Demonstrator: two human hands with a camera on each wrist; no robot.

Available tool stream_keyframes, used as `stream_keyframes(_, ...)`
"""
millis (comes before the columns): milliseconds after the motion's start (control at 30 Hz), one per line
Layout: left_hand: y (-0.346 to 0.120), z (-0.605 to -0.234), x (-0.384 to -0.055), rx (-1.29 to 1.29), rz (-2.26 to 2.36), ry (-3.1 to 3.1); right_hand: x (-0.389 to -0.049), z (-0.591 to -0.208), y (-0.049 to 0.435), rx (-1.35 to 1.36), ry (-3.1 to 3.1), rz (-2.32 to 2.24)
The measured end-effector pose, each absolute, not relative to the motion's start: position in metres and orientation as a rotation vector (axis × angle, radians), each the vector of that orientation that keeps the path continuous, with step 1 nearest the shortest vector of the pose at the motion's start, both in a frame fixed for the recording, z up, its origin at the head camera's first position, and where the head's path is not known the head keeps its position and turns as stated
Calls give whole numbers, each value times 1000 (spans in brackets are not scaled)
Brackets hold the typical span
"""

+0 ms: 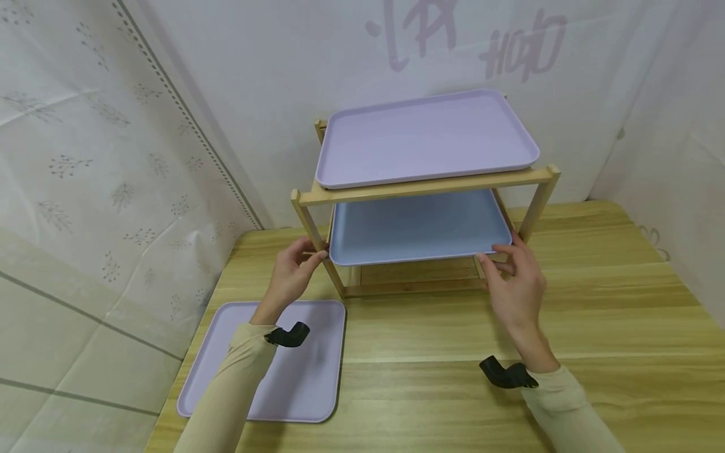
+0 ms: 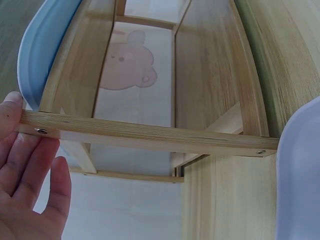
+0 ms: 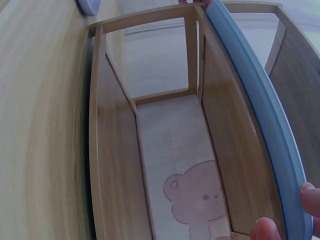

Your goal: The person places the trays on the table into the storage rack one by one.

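Observation:
A blue tray (image 1: 419, 229) lies on the middle level of a wooden rack (image 1: 430, 184), its front rim toward me. My right hand (image 1: 517, 286) pinches the tray's front right corner. In the right wrist view a fingertip (image 3: 266, 231) also shows by the shelf edge, beside the blue rim (image 3: 267, 117). At the opposite corner, my left hand (image 1: 291, 272) grips the rack's front left post (image 2: 140, 131), thumb on one side and fingers on the other. The blue tray's left corner (image 2: 37, 60) sits right by that thumb.
A lilac tray (image 1: 425, 138) covers the rack's top level. Another lilac tray (image 1: 300, 371) lies on the wooden table (image 1: 419, 402) at the front left, below my left forearm. White patterned curtains (image 1: 113, 157) stand behind and at the sides.

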State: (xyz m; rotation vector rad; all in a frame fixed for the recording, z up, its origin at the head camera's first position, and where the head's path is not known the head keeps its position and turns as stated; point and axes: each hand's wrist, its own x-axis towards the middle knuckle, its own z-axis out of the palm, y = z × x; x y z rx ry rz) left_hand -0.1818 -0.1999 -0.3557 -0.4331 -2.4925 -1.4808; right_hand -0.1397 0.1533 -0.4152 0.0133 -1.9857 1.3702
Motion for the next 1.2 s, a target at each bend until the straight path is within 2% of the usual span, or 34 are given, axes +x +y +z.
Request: stream_keyframes(1200, -200, -355, -182, -415, -1465, -2520, -159, -404, 154, -115, -2159, 1307)
